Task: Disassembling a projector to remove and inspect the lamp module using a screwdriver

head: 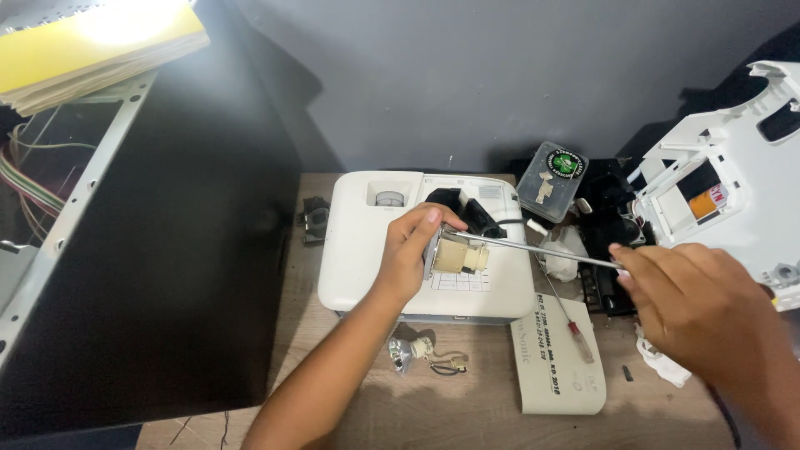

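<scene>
My left hand point(412, 250) closes around a small cream-and-metal lamp module point(457, 254), steadying it above the white plastic projector point(367, 250) on the wooden bench. My right hand point(696, 300) grips a long silver screwdriver shaft point(542, 247), its tip meeting the module. The handle is buried in my fist; the tip's exact contact is hard to make out.

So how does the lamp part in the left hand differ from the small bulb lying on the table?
The lamp part is held in the left hand above the white projector; the small bulb lies loose on the wooden table. The lamp part is bigger and boxy; the bulb is round with trailing wires. Both look cream and metallic.
</scene>
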